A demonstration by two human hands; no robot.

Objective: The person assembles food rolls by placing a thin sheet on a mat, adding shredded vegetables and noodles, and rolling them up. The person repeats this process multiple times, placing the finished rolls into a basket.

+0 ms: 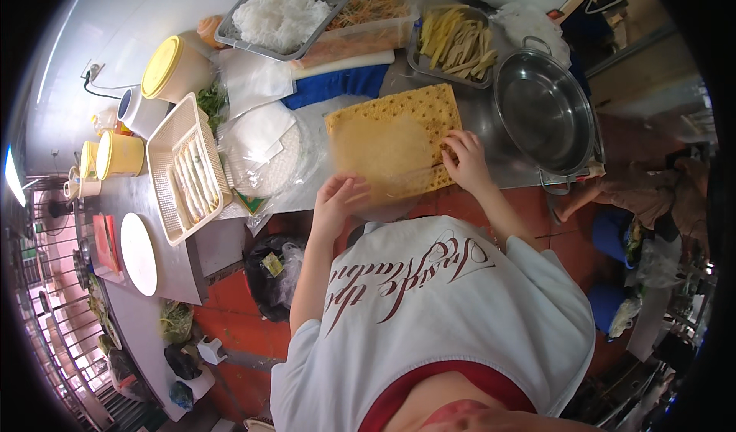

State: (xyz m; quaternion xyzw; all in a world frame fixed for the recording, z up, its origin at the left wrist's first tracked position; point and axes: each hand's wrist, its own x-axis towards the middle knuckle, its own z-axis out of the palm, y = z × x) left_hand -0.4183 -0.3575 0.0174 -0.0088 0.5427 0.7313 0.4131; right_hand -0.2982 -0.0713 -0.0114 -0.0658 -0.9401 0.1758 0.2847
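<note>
A thin, translucent rice paper sheet [381, 147] lies on a yellow, dark-spotted board [441, 104] in front of me. My left hand [341, 196] is at the sheet's near left edge, its fingers closed on the rim. Over the board's right part, my right hand [466, 160] has curled fingers pinching the near right side of the sheet. Left of the board, more white round rice paper [268, 152] rests in clear plastic. Several finished rolls [193, 180] lie side by side in a cream plastic basket [162, 167] further left.
At the back stand a tray of white noodles [282, 16], a tub of shredded orange vegetables [368, 10] and a tray of yellow and pale strips [458, 42]. A steel pot [543, 110] stands right, by the table edge. Yellow-lidded tubs [162, 65] and a white oval board [139, 254] are left.
</note>
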